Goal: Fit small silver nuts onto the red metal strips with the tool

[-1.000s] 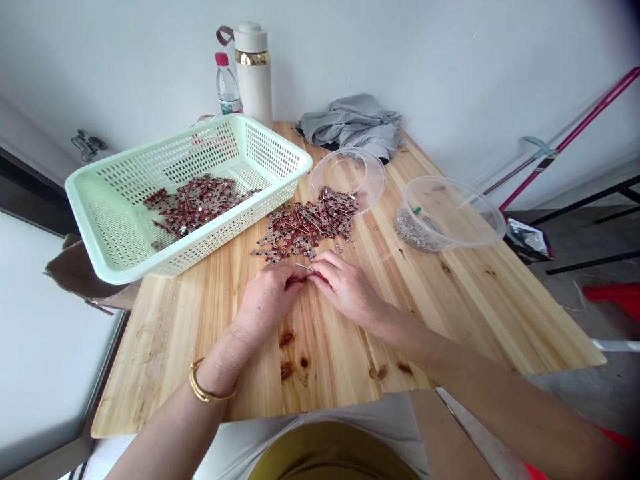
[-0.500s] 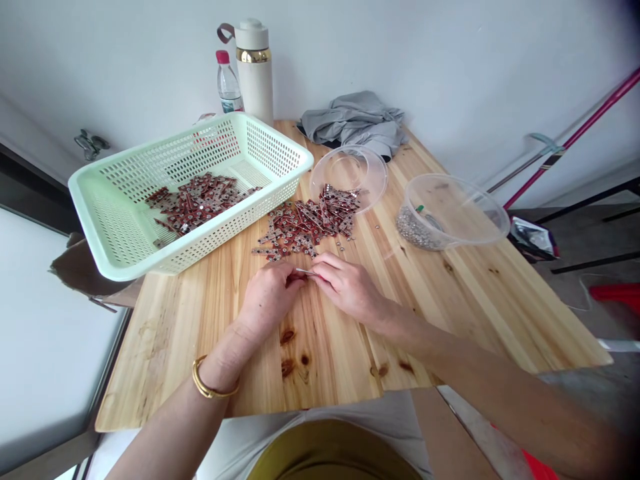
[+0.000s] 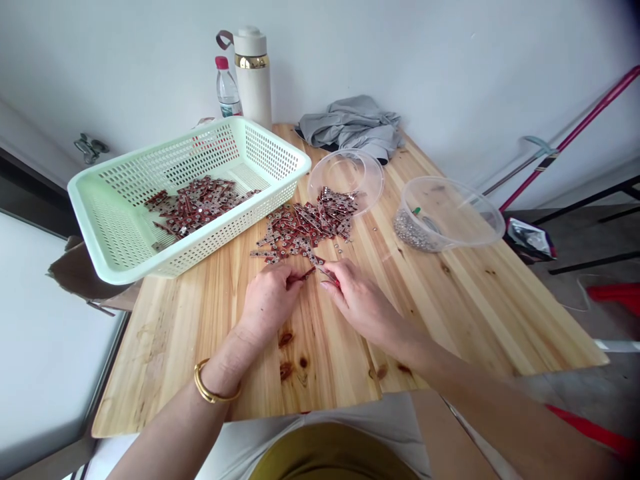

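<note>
while the left hand pinches a strip and the right hand grips a slim tool, the strip seems light, stiff, best held by its edges.

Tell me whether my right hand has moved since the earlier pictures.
Yes. The right hand has shifted slightly right, judged against the dark knots in the tabletop.

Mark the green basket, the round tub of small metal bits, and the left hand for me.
Green basket (image 3: 187,257): head view, on its near side wall.
Round tub (image 3: 453,245): head view, on its near rim.
Left hand (image 3: 267,300): head view, on the back of the hand.
</note>
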Demonstrator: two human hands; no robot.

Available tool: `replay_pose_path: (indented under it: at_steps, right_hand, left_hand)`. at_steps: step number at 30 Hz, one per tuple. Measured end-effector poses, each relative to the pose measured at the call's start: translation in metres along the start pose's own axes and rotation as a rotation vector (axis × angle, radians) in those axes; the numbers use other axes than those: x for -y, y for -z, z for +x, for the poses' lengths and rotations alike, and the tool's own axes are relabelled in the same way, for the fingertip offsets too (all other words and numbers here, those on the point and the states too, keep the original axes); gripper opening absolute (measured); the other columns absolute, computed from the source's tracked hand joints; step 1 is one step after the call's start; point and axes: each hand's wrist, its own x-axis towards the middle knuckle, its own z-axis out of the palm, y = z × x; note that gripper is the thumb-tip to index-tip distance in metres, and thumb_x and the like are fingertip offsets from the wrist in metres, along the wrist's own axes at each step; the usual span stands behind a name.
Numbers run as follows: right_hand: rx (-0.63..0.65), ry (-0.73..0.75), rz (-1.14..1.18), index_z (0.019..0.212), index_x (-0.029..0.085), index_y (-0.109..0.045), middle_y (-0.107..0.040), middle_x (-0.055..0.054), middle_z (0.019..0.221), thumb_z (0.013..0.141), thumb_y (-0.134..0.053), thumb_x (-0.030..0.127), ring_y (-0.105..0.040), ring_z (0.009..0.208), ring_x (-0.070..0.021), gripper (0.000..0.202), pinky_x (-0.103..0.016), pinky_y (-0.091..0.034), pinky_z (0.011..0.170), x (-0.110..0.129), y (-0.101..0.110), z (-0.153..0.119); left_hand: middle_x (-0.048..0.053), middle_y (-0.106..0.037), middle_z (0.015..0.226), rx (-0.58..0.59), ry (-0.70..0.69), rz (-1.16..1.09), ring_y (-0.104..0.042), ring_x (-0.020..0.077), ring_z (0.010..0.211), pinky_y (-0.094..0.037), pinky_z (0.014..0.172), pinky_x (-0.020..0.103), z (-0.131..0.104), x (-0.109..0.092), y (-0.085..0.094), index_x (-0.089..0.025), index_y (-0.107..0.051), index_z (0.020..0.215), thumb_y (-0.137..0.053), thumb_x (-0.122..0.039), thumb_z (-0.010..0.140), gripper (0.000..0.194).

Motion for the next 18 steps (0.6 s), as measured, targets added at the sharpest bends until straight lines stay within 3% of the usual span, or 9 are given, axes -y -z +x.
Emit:
replay_pose_path:
  at_steps: [4,10,18]
  right_hand:
    - [0.032,-0.012,-0.07,0.103,0.022,-0.046,-0.06,-0.008,0.097,0.098,-0.04,0.021,-0.063,0.078,-0.0207,0.008,-0.033,-0.048,0.064,0.0071,0.0014,-0.0024]
    - [0.014,0.003,-0.065,0.086,0.022,-0.053,-0.056,-0.004,0.088,0.096,-0.045,0.017,-0.058,0.077,-0.0175,0.014,-0.03,-0.044,0.069,0.0035,0.0037,-0.001]
    - [0.029,-0.002,-0.046,0.081,0.022,-0.057,-0.053,-0.003,0.084,0.095,-0.047,0.017,-0.057,0.075,-0.0157,0.017,-0.028,-0.042,0.067,0.0035,-0.0002,-0.0004]
  left_hand:
    - [0.002,-0.073,0.088,-0.018,0.006,0.005,-0.067,0.0203,0.085,-0.05,0.074,0.031,-0.0006,-0.0016,0.0001,-0.023,-0.071,0.086,-0.064,-0.016,0.082,0.011]
    - [0.002,-0.073,0.089,-0.024,0.006,0.007,-0.066,0.0201,0.086,-0.05,0.074,0.03,-0.0004,-0.0017,-0.0003,-0.023,-0.071,0.086,-0.064,-0.015,0.082,0.011]
    - [0.002,-0.073,0.089,-0.023,-0.001,0.01,-0.066,0.0204,0.085,-0.049,0.073,0.031,-0.0019,-0.0007,-0.0006,-0.023,-0.071,0.087,-0.063,-0.015,0.083,0.012]
